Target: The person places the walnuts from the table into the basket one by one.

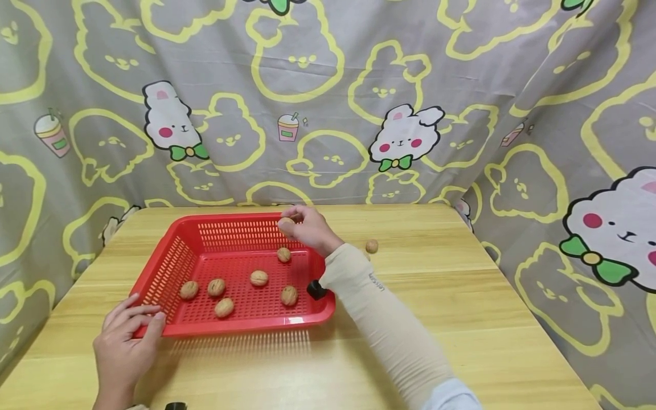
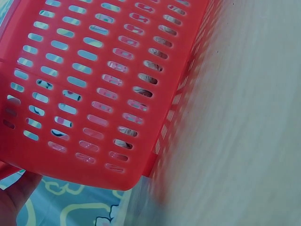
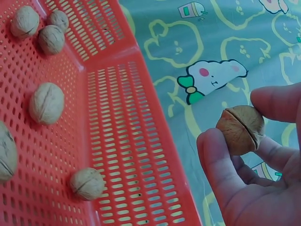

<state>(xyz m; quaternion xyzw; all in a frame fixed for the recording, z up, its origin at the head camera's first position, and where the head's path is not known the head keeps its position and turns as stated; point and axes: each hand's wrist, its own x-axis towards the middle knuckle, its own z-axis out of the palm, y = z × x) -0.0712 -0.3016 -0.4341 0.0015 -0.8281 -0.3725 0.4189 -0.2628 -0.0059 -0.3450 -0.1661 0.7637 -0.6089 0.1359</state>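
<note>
My right hand (image 1: 314, 229) pinches a walnut (image 3: 241, 130) between thumb and fingertips. It is raised at the far right part of the red plastic basket (image 1: 236, 328). In the right wrist view the walnut shows a dark seam and stands beyond the basket's rim. At the near left corner, my left hand (image 1: 123, 347) grips the basket's rim, fingers laid over the edge. Several walnuts lie spread on the basket's floor, among them one walnut (image 1: 259, 278) in the middle and one (image 1: 289, 295) near the right end.
On the wooden table (image 1: 441, 330), right of the basket, lies a walnut (image 1: 371, 246), with another partly hidden by the right sleeve (image 1: 381, 310). A grey patterned curtain (image 1: 328, 74) hangs behind the table and along its sides.
</note>
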